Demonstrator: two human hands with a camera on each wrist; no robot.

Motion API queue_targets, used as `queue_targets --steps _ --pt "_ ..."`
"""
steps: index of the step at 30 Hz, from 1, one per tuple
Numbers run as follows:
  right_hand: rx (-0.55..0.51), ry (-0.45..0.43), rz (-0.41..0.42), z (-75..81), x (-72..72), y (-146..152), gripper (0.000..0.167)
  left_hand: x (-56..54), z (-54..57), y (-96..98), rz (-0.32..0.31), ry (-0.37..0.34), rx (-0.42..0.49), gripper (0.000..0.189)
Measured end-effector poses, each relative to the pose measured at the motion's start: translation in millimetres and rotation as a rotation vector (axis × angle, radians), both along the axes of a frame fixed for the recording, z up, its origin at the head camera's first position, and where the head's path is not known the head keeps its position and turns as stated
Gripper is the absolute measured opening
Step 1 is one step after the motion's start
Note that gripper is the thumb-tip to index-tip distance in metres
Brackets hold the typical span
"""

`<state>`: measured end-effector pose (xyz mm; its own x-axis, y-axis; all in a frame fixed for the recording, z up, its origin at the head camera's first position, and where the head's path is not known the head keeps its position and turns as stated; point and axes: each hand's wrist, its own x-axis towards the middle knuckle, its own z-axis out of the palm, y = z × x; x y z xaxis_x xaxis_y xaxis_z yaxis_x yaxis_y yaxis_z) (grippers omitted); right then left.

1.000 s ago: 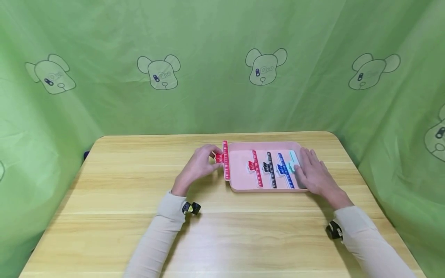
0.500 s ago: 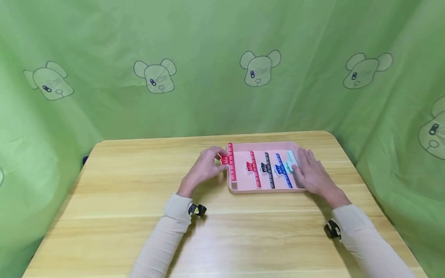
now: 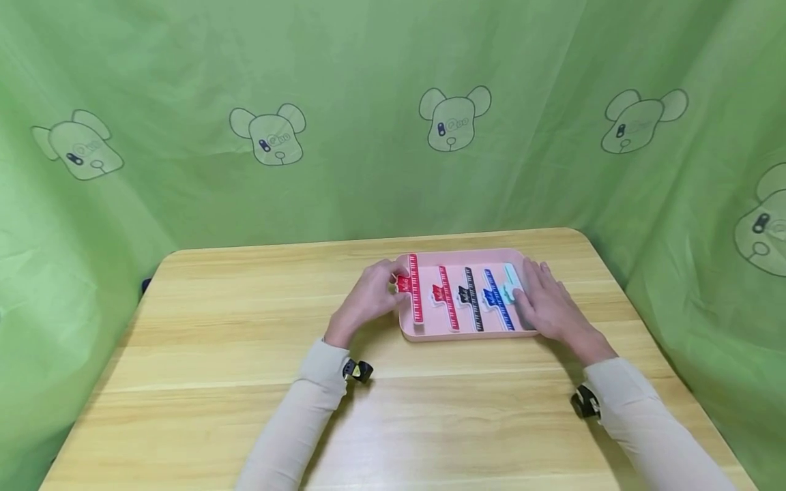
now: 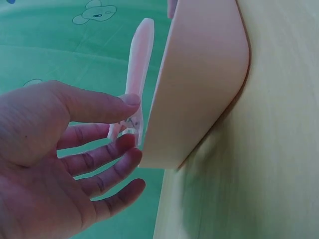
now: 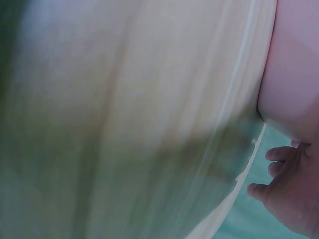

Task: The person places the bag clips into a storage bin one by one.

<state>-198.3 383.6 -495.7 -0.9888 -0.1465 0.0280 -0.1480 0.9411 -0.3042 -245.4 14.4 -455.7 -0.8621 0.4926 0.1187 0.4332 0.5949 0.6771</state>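
Observation:
My left hand (image 3: 370, 294) pinches the wing handles of a red page clip (image 3: 416, 290) with a piano-key pattern. That clip is held over the left end of a pink tray (image 3: 467, 336). In the left wrist view, thumb and fingertips squeeze the clip (image 4: 139, 59) beside the tray's outer wall (image 4: 199, 74). Inside the tray lie a second red clip (image 3: 449, 300), a black clip (image 3: 473, 300), a blue clip (image 3: 499, 300) and a mint clip (image 3: 510, 281). My right hand (image 3: 557, 310) rests on the tray's right end, fingers extended, partly hiding that end.
The tray stands on a wooden table (image 3: 245, 327) near its back edge. A green curtain (image 3: 368, 191) with printed bear heads hangs behind and at both sides. Small cameras are strapped at the left wrist (image 3: 358, 371) and right wrist (image 3: 585, 402).
My left hand has carried the pinched red clip rightward, from beside the tray's left rim to over its left end. The right hand stays on the tray's right end.

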Motion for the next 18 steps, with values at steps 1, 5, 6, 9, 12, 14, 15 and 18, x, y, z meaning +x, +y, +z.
queue_targets --steps 1,5,6,9,12,14,15,18 --pt "0.001 -0.002 0.001 1.1 0.0 0 0.075 -0.4 -0.1 1.0 0.000 0.006 -0.007 0.036" --pt "0.004 -0.005 0.004 2.2 -0.5 -1 0.075 -1.1 0.7 5.0 0.007 0.037 -0.049 0.037" --pt "0.002 -0.005 0.006 2.2 -0.7 0 0.075 -1.4 0.8 6.3 0.011 0.044 -0.058 0.037" --pt "-0.001 -0.003 0.007 1.1 -1.3 0 0.075 -1.6 1.0 11.3 0.026 0.062 -0.094 0.038" --pt "-0.004 -0.002 0.008 0.6 -1.3 1 0.075 -1.7 -0.5 16.8 0.051 0.086 -0.153 0.036" --pt "-0.006 -0.002 0.008 0.1 -0.9 1 0.075 -1.5 -1.8 20.1 0.070 0.103 -0.202 0.035" --pt "-0.005 -0.002 0.009 -0.3 -0.9 1 0.075 -1.3 -2.4 21.5 0.079 0.107 -0.224 0.034" --pt "-0.005 0.000 0.010 -0.7 -0.5 1 0.075 -0.8 -4.3 24.5 0.097 0.101 -0.262 0.032"
